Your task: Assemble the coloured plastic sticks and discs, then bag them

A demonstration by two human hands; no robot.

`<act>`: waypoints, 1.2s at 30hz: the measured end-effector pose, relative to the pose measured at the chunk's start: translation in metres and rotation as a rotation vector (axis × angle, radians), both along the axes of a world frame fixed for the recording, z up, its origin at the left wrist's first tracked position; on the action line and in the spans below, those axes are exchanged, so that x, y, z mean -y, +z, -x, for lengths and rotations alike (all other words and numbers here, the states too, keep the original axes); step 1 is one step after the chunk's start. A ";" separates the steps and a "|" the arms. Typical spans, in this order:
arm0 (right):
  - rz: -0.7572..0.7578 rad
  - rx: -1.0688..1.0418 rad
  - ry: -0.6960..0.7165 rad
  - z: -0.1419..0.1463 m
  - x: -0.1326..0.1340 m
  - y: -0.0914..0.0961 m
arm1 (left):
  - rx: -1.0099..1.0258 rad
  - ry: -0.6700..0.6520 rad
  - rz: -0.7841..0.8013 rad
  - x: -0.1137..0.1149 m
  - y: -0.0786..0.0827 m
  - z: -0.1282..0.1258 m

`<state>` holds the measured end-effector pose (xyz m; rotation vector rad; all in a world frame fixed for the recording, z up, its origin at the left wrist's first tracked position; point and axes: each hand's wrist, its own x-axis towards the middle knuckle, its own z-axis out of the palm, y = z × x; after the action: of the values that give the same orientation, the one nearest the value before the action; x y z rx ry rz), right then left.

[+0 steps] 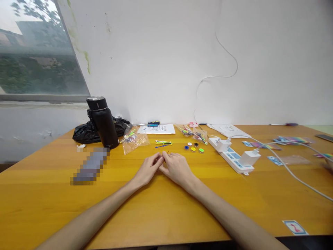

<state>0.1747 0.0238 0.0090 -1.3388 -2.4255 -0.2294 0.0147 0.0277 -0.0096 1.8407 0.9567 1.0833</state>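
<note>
My left hand (148, 168) and my right hand (178, 167) meet at the fingertips over the middle of the table. Both are closed in a pinch. A thin dark reddish tip (168, 151) sticks up beside the right fingers; the rest of what they hold is hidden. Just beyond the hands lie several slim arrow-shaped plastic pieces, among them a blue one (162, 146) and a yellow-green one (164, 142). To their right sit several small round discs, including a blue disc (186, 148), a yellow disc (193, 149) and a green disc (201, 150).
Left stand a black bottle (105, 126), a black plastic bag (84, 133) and a blurred-out flat object (91, 166). An opened clear bag (136, 141) lies beyond. A power strip (234, 160) with white chargers and cables occupies the right. Another person's hand (328, 163) shows at the right edge.
</note>
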 end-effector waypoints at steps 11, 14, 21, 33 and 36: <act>0.180 0.066 0.172 -0.020 0.002 0.012 | -0.084 -0.098 -0.041 0.012 0.000 0.004; 0.196 0.061 0.187 -0.020 0.003 0.013 | -0.067 -0.112 -0.019 0.013 -0.002 0.004; 0.258 0.037 0.241 -0.027 -0.001 0.012 | -0.149 -0.165 -0.064 0.009 0.002 0.007; 0.322 -0.214 0.300 -0.025 -0.012 -0.008 | 0.168 -0.098 0.230 -0.021 -0.013 0.015; 0.318 -0.240 0.325 -0.026 -0.014 -0.009 | 0.308 -0.077 0.325 -0.028 -0.015 0.015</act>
<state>0.2008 0.0382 -0.0002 -0.9930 -2.4898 0.3927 -0.0003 0.0559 -0.0243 1.3892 0.8175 1.0572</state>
